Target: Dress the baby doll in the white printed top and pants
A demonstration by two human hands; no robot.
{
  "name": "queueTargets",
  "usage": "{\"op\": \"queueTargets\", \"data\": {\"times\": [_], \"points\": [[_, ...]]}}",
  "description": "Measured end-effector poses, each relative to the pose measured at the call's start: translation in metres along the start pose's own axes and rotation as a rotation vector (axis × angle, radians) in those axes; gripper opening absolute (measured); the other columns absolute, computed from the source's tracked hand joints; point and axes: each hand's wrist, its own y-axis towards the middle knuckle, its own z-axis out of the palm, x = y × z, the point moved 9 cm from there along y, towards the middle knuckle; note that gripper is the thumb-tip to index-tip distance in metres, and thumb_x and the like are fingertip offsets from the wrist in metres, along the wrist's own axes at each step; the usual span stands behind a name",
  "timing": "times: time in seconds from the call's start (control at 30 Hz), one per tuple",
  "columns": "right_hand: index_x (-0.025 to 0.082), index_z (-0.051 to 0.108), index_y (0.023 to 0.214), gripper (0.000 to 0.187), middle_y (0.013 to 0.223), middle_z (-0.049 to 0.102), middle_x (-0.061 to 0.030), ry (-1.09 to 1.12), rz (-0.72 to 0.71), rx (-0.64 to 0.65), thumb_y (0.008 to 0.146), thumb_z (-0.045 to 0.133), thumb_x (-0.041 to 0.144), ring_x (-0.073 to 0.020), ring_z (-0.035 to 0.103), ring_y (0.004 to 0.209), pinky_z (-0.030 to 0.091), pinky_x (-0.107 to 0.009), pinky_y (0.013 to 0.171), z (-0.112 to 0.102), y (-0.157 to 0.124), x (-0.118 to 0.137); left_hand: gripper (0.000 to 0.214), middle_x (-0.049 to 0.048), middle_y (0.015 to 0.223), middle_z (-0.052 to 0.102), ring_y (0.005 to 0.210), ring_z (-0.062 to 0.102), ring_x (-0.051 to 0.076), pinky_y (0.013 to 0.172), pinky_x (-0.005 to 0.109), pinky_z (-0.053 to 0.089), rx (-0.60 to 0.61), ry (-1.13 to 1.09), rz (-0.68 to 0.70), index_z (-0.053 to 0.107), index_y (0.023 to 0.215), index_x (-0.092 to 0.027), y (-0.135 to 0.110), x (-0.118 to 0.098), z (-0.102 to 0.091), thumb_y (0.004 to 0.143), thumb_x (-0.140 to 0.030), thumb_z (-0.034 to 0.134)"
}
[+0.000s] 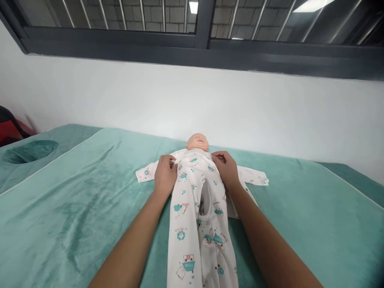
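A baby doll [198, 141] lies on its back on a teal blanket [75, 208], head toward the wall. It wears a white romper [192, 208] printed with small teal and red pictures, sleeves spread out flat to both sides. My left hand [165, 174] rests on the doll's shoulder and chest side, fingers curled and pinching the romper fabric. My right hand [225, 168] sits on the other shoulder, fingers bent and gripping the cloth near the collar. The romper front gapes open in a slit at the belly between my forearms.
A white wall [240, 108] stands just behind the bed, with a dark-framed barred window [198, 36] above. A dark round dent [30, 151] marks the blanket at far left, beside a red and black object [9, 128] at the edge.
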Motion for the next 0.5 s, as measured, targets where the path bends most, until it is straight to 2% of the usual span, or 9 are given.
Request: {"op": "queueTargets", "data": {"times": [0.1,0.23,0.33,0.4,0.5], "points": [[0.019,0.065,0.091,0.022,0.091,0.068,-0.0049,-0.076,-0.048,0.009,0.081,0.057,0.037,-0.0175,0.06,0.083,0.047,-0.031,0.08,-0.012,-0.011,-0.005,0.017,0.0041,0.1,0.059,0.092,0.058,0.018,0.084,0.034,0.048,0.039,-0.08,0.016,0.056,0.093,-0.022,-0.004,0.0,-0.002,0.079,-0.012,0.052],[0.019,0.064,0.096,0.024,0.094,0.067,-0.0059,-0.182,-0.068,0.056,0.082,0.054,0.035,-0.0188,0.059,0.087,0.046,-0.033,0.082,-0.018,-0.018,-0.009,0.013,0.0035,0.099,0.062,0.092,0.06,0.018,0.084,0.033,0.048,0.041,-0.156,0.017,0.061,0.093,-0.023,-0.01,-0.007,-0.009,0.085,-0.025,0.051],[0.02,0.066,0.093,0.021,0.09,0.066,-0.0036,-0.193,-0.04,0.182,0.08,0.054,0.033,-0.0179,0.059,0.084,0.046,-0.033,0.08,-0.017,-0.018,-0.01,0.02,0.0039,0.098,0.062,0.09,0.059,0.019,0.082,0.033,0.046,0.108,-0.154,0.046,0.065,0.093,-0.022,-0.013,-0.017,-0.008,0.088,-0.035,0.05],[0.021,0.065,0.093,0.021,0.091,0.065,-0.0024,-0.194,-0.017,0.279,0.08,0.052,0.031,-0.0166,0.058,0.082,0.046,-0.031,0.078,-0.016,-0.019,-0.01,0.023,0.0038,0.096,0.062,0.089,0.058,0.019,0.08,0.033,0.046,0.146,-0.175,0.011,0.063,0.095,-0.022,-0.014,-0.019,-0.005,0.086,-0.04,0.053],[0.021,0.062,0.095,0.02,0.099,0.062,-0.0028,-0.197,-0.075,0.329,0.081,0.049,0.028,-0.0164,0.056,0.089,0.044,-0.03,0.08,-0.017,-0.019,-0.004,0.023,0.0022,0.096,0.061,0.087,0.056,0.018,0.081,0.032,0.045,0.193,-0.193,-0.033,0.056,0.093,-0.023,-0.016,-0.019,-0.002,0.082,-0.043,0.057]]}}
